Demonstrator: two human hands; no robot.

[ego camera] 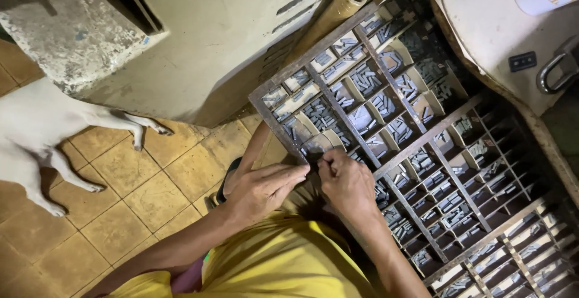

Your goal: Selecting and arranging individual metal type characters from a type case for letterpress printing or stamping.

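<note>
My hands at the type tray

My right hand (347, 180) pinches small grey metal type pieces (318, 151) beside the wooden compartmented tray (422, 136); my left hand (262, 188), fingers together, touches them.

A yellow shirt (271, 262) covers the torso — 2 forearms bare — a dark sandal (228, 180) on 1 foot.

There are two hands, the left hand (263, 189) and the right hand (347, 180). There is one big wooden tray (313, 59) with lots of small boxes in it. The little metal pieces (366, 81) are too many to count. There is one white dog (36, 129), one cardboard tube (338, 9) and one padlock (558, 72).
</note>
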